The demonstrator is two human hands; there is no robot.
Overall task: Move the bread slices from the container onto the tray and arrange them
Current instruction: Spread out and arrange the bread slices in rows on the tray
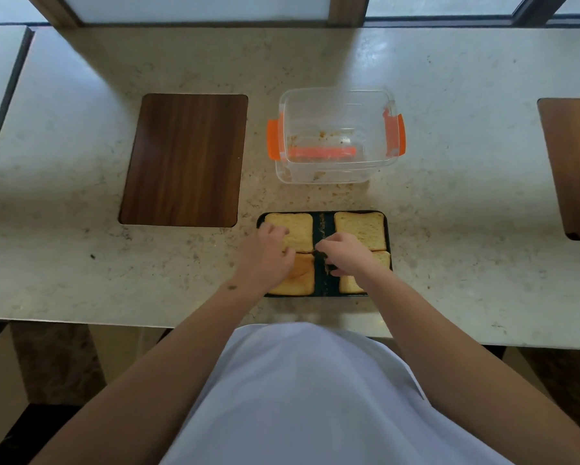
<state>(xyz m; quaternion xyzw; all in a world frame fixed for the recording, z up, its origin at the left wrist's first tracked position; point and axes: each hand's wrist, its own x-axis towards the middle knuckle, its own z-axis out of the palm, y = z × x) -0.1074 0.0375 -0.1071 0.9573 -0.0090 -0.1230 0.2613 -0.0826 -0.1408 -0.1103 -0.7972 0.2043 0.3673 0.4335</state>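
Observation:
A dark rectangular tray (323, 226) lies on the counter close in front of me. Four toasted bread slices sit on it in two columns: far left slice (293, 224), far right slice (362, 228), near left slice (303, 283) and near right slice (349, 286). My left hand (265, 253) lies over the seam between the two left slices, its fingers curled on the near left slice, which looks slightly lifted. My right hand (345, 253) grips the inner edge of the near right slice. The clear plastic container (332, 91) with orange clips stands behind the tray, holding only crumbs.
A dark wooden panel (184, 159) lies in the counter to the left of the container, and another wooden panel (573, 162) lies at the far right. Crumbs are scattered between container and tray. The counter's front edge (114, 322) runs just below the tray.

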